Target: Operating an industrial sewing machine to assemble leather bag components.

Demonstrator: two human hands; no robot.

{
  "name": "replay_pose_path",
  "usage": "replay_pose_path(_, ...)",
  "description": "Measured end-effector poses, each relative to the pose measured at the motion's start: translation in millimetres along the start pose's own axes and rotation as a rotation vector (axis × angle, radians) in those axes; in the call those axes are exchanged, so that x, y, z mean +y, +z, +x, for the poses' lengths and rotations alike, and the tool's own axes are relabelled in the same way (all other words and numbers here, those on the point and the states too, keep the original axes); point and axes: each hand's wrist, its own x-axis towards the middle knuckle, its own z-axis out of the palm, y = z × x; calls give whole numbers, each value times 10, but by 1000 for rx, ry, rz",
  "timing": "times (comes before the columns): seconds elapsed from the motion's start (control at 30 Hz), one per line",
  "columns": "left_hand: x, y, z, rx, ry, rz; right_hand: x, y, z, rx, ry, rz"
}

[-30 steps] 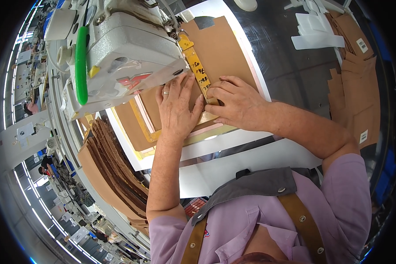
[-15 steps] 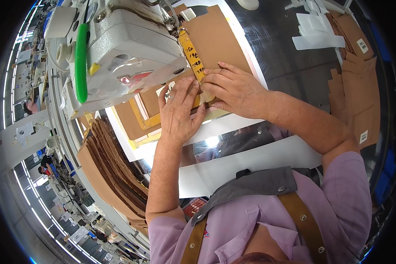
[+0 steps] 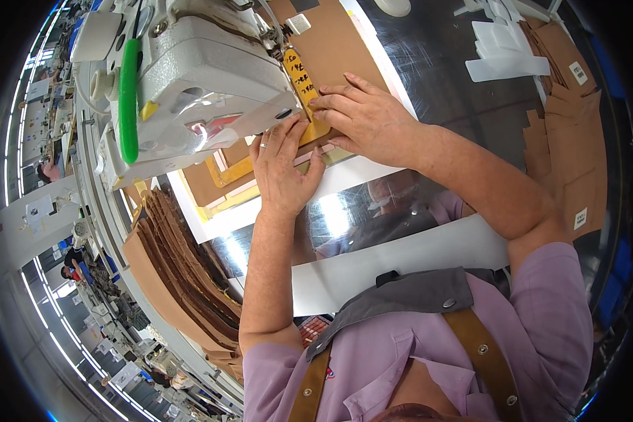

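Observation:
A yellow frame-shaped template (image 3: 302, 83) with dark handwriting lies over a brown sheet (image 3: 337, 43), and a white sheet (image 3: 225, 241) shows below them. My left hand (image 3: 283, 167), a ring on one finger, lies flat at the template's near corner beside the sewing machine head (image 3: 211, 84). Its fingertips reach close under the machine head. My right hand (image 3: 373, 121) rests on the template and the sheet, fingers stretched and spread. Neither hand is wrapped round anything. The needle area is hidden by the machine head.
Brown cut pieces stand in a stack (image 3: 183, 274) at the left. More brown pieces (image 3: 573, 162) lie at the right edge, near white foam-like scraps (image 3: 503, 53). A green handle-like part (image 3: 129, 102) hangs on the machine's left side. Shiny metal (image 3: 334, 225) covers the near table.
The template and the sheets under it have slid away from me and slightly left. Both my hands have moved with them, staying flat on top.

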Motion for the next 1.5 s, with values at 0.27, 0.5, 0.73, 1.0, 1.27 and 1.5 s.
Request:
replay_pose_path(0.27,-28,-27,-177,29,-140,135,42,64,148,-9,80,-14)
replay_pose_path(0.5,156,-186,-774,-7,-259,137,80,80,181,-18,96,-130)
replay_pose_path(0.73,219,-223,-1141,-3,-294,221,17,190,152,37,98,-90)
replay_pose_path(1.0,134,-194,-1158,62,-318,249,-158,213,83,-26,122,-108)
replay_pose_path(1.27,13,-178,-1241,143,-344,273,-230,16,-74,-2,215,-49)
replay_pose_path(1.5,-16,-175,-1271,189,-337,277,-23,-111,-172,67,330,-83)
